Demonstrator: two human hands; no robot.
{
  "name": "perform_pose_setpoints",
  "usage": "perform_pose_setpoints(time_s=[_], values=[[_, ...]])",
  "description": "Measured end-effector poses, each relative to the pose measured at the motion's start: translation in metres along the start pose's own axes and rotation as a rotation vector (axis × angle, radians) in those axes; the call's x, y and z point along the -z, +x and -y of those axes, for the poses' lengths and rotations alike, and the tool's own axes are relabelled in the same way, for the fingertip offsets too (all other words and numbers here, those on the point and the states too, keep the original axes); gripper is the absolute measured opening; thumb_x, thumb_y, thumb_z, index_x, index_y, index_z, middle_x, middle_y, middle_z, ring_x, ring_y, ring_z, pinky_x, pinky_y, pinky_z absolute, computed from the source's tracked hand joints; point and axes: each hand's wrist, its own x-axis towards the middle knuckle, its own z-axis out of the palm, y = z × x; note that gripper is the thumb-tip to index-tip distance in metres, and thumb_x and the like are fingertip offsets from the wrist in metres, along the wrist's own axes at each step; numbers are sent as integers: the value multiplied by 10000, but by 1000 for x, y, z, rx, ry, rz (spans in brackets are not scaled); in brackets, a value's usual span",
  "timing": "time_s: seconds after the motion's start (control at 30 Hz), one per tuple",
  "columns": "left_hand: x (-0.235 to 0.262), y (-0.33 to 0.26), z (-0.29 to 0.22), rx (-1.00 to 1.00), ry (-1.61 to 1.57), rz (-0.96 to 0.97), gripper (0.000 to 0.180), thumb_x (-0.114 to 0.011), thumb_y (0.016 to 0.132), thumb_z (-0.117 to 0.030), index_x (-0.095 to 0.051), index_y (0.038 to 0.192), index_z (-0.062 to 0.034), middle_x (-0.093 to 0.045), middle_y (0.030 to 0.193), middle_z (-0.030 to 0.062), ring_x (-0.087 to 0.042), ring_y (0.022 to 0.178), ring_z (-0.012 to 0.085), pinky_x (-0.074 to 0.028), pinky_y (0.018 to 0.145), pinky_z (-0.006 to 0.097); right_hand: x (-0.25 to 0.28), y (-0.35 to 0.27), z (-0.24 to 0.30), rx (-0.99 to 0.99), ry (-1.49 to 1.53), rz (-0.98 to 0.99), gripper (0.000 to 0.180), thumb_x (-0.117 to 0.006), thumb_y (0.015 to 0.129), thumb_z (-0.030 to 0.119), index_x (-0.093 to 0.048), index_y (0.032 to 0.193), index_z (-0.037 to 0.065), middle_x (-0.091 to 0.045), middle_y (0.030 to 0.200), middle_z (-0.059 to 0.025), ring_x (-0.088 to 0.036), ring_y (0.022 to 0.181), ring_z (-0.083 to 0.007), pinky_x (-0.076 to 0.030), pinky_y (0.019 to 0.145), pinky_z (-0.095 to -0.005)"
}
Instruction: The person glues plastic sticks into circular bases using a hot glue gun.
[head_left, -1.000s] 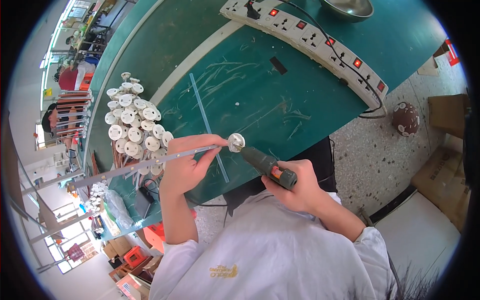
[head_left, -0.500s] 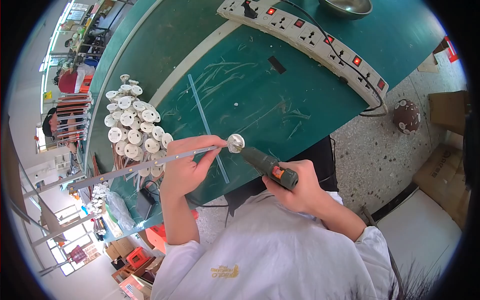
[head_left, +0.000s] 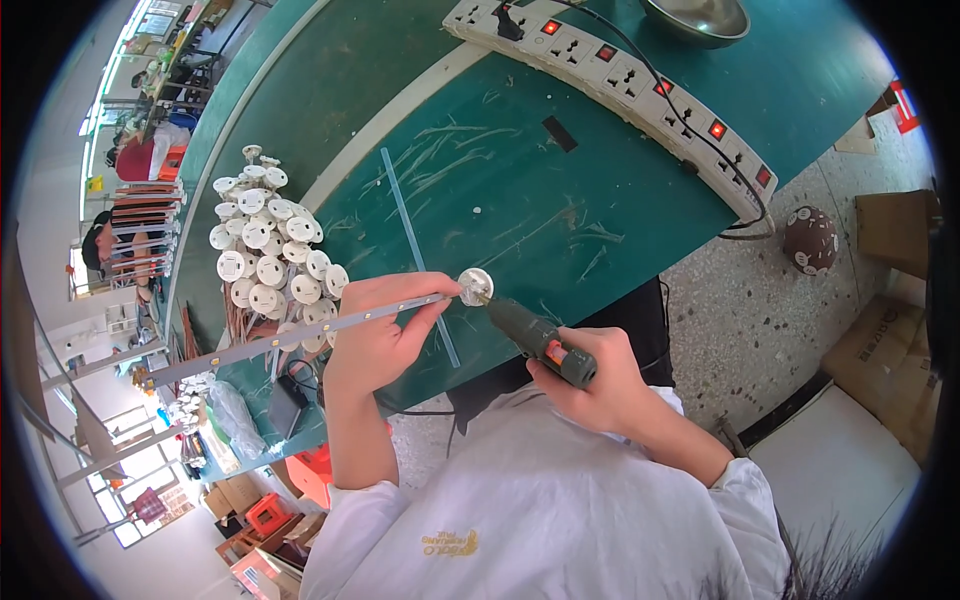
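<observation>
My left hand [head_left: 385, 330] pinches a long thin LED strip [head_left: 270, 343] near its end, where a round white cap [head_left: 477, 285] faces up. The strip runs leftward past my wrist. My right hand [head_left: 600, 385] is wrapped round a dark green glue gun [head_left: 530, 335], whose nozzle points into the cap and seems to touch it. Beneath my left hand a long translucent glue stick [head_left: 408, 220] lies on the green table [head_left: 540, 210]. Left of the hand is a pile of white round caps [head_left: 270, 240] on strips.
A white power strip [head_left: 610, 75] with lit red switches and a black cable crosses the far side. A metal bowl [head_left: 705, 18] stands beyond it. Whitish strands and a black piece [head_left: 560, 133] mark the tabletop. Cardboard boxes [head_left: 885, 355] and a brown round stool [head_left: 810, 240] are at right.
Both hands stay nearly in place. The cap and glue gun have shifted very slightly to the right, and the LED strip's far end sits a little lower.
</observation>
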Motion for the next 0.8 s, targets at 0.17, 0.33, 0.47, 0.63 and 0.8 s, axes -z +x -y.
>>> perform_pose_setpoints(time_s=[0.17,0.33,0.47,0.63,0.8], values=[[0,1,0,-8,3,9,202,-747,805,17,-755,981,-80,-769,919,90,-741,791,268,-576,703,320,-1,0,-1,-9,-20,-24,149,-757,794,115,-642,839,33,-587,617,-165,-598,565,-391,-493,548,-399],[-2,2,0,-29,19,-1,208,-754,801,9,-758,983,-93,-769,923,91,-744,798,271,-579,707,319,4,5,13,65,-284,6,195,-762,751,130,-600,736,24,-592,622,-119,-609,555,-320,-460,524,-396],[1,0,0,-38,52,-15,207,-762,802,-2,-760,984,-99,-770,929,94,-744,800,269,-580,705,317,6,10,25,162,-549,6,233,-756,691,179,-568,709,43,-561,611,-107,-601,557,-332,-456,516,-417],[-1,-2,1,-35,33,-34,202,-762,809,-10,-760,989,-101,-770,934,95,-743,799,272,-579,703,320,16,16,32,95,-579,132,281,-796,594,189,-623,765,48,-641,687,-99,-668,619,-311,-532,562,-398],[-2,-4,2,-22,7,-58,197,-762,817,-19,-758,995,-102,-768,931,100,-742,798,277,-576,699,323,16,15,26,89,-512,148,267,-790,619,179,-621,778,47,-641,702,-107,-663,629,-321,-521,561,-408]])
